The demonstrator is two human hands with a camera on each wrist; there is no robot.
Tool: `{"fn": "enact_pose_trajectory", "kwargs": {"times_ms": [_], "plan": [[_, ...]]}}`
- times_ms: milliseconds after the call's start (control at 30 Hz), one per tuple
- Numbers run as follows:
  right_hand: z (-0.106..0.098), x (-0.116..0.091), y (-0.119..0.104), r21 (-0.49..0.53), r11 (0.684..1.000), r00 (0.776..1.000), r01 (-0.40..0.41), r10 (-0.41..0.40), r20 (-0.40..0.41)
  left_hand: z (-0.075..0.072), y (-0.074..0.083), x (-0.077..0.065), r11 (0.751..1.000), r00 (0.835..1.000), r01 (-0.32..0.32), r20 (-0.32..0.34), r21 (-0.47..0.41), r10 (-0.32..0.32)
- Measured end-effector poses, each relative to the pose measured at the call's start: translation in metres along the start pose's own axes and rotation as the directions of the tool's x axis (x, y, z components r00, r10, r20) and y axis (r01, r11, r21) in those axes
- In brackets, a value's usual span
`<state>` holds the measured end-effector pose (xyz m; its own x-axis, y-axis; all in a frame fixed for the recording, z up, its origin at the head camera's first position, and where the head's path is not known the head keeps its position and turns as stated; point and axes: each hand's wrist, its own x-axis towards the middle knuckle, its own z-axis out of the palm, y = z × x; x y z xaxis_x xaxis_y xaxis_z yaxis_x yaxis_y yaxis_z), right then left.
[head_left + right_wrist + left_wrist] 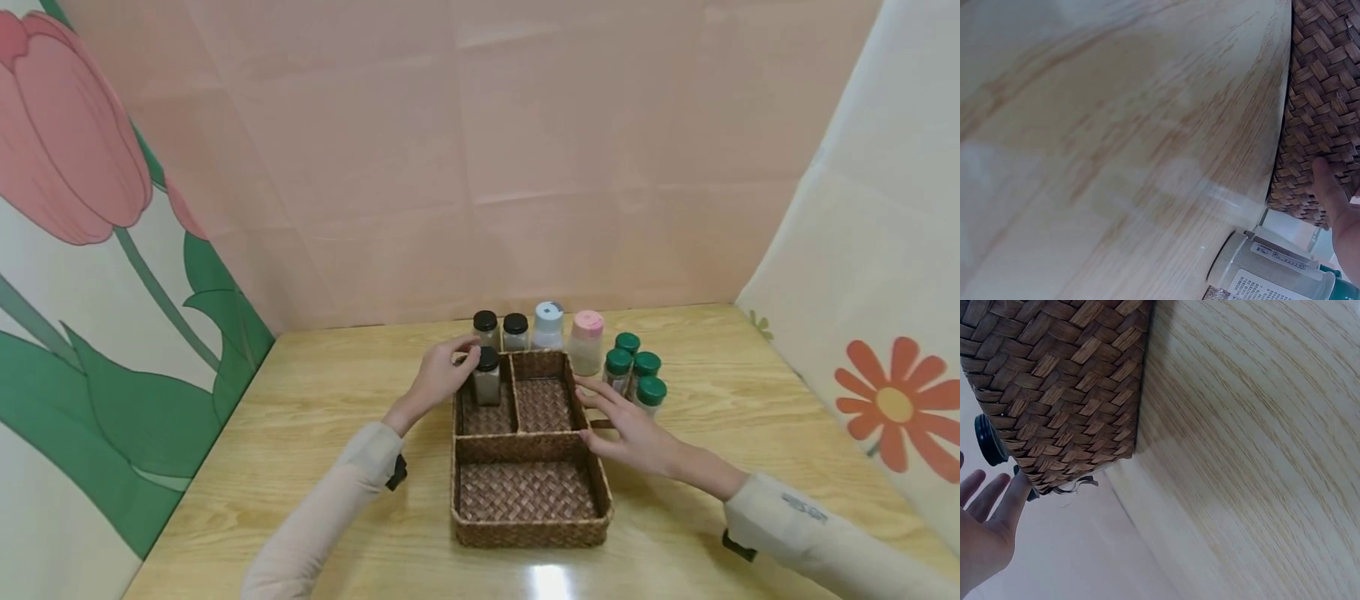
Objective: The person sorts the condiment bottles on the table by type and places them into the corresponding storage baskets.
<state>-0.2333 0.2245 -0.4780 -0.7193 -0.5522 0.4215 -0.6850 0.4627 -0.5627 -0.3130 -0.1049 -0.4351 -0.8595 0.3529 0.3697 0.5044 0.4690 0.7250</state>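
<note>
A brown woven basket (532, 533) with three compartments sits on the table. In its back left compartment stands a black-capped jar (487, 385), upright with pale contents. My left hand (441, 375) is over the left rim beside this jar, thumb and forefinger close to its cap. The left wrist view shows loosely spread fingers (997, 506) near the basket corner, apart from the black cap (990, 440). My right hand (630, 429) touches the basket's right side with extended fingers; one finger (1330, 187) lies along the woven outer wall in the right wrist view.
Behind the basket stand two black-capped jars (515, 333), a blue-capped bottle (548, 327) and a pink-capped bottle (586, 346). Several green-capped jars (649, 393) cluster right of the basket, close to my right hand. A pink cloth wall (450, 167) borders the table's far edge.
</note>
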Motion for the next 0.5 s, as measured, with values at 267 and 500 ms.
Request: {"fn": "enact_pose_trajectory", "kwargs": {"times_ms": [267,500], "plan": [[-0.0001,0.0001,0.0015,0.009,1.000,1.000,-0.007,0.007,0.005,-0.0030,0.0028,0.0006,0.998,0.989,-0.052,-0.139,0.018,0.054],[0.0014,-0.0010,0.0015,-0.017,1.000,1.000,-0.001,0.001,-0.006,-0.0028,0.0025,0.0022,0.996,0.980,-0.083,-0.180,0.011,0.084]]}}
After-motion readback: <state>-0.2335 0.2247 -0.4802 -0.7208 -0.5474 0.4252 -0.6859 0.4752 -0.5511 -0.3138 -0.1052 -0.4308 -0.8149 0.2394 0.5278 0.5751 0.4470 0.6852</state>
